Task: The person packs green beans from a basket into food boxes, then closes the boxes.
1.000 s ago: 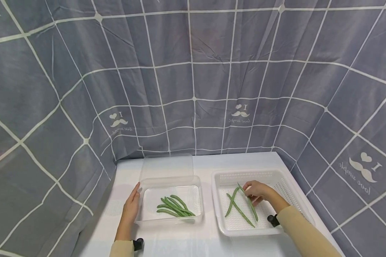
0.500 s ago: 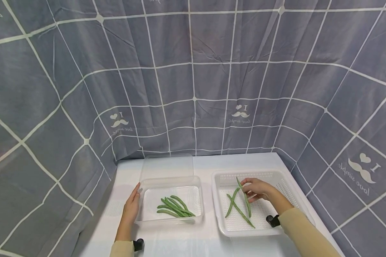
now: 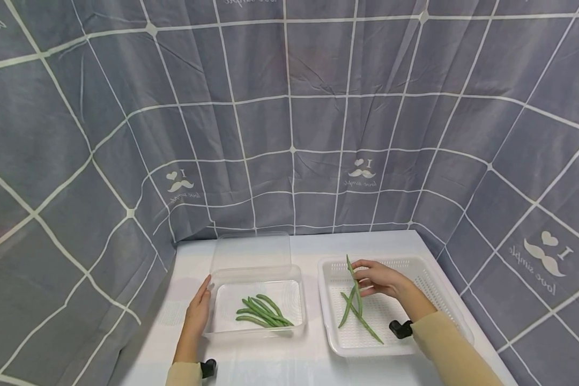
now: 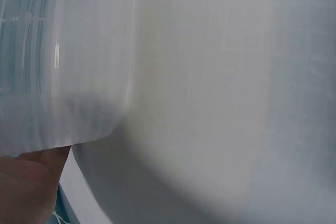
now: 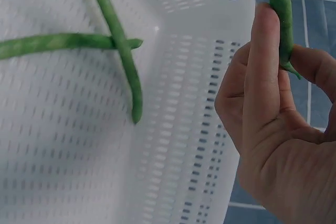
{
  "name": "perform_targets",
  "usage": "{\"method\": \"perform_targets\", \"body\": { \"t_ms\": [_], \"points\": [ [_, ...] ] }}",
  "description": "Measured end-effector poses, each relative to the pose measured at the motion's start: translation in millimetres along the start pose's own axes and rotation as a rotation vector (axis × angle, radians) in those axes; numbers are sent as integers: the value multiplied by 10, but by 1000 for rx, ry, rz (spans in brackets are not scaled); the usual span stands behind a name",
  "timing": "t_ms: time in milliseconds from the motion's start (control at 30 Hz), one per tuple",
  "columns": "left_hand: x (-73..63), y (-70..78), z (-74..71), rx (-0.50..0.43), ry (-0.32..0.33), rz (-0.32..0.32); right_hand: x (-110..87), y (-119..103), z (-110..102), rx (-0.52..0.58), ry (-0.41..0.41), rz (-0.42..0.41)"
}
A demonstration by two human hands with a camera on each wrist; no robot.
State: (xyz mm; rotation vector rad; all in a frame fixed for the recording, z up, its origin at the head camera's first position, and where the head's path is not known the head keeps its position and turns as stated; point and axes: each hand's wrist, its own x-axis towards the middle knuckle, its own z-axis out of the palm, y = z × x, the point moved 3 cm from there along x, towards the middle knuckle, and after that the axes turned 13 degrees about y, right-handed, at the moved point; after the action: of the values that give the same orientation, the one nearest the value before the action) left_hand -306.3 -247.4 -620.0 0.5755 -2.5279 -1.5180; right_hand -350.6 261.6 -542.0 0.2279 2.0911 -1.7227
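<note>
My right hand (image 3: 378,279) pinches one green bean (image 5: 281,9) between thumb and fingers, raised over the left side of the white perforated basket (image 3: 366,351). Below it, two more green beans (image 3: 369,328) lie crossed on the basket floor. On the left stands a clear plastic container (image 3: 224,300) with several green beans (image 3: 265,312) heaped toward its front right. My left hand (image 3: 198,312) rests along the container's left wall, fingers extended. In the left wrist view, only part of that hand (image 4: 29,187) shows at the container's edge.
Behind the container lies a clear flat lid (image 3: 252,251). A white table (image 3: 265,364) carries everything. Grey checked curtains (image 3: 318,123) enclose the table at the back and both sides.
My right hand has lifted the green bean from the basket floor and shifted slightly left and away from me, the bean turning more upright. The left hand and container have stayed put.
</note>
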Motion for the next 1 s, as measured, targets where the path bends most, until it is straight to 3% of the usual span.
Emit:
{"method": "perform_targets", "body": {
  "t_ms": [300,1000],
  "points": [
    [38,-3,-3,-7,2,13,102,-177,190,75,-41,-43],
    [30,27,-3,-5,12,25,302,-480,611,100,-66,-62]
  ]
}}
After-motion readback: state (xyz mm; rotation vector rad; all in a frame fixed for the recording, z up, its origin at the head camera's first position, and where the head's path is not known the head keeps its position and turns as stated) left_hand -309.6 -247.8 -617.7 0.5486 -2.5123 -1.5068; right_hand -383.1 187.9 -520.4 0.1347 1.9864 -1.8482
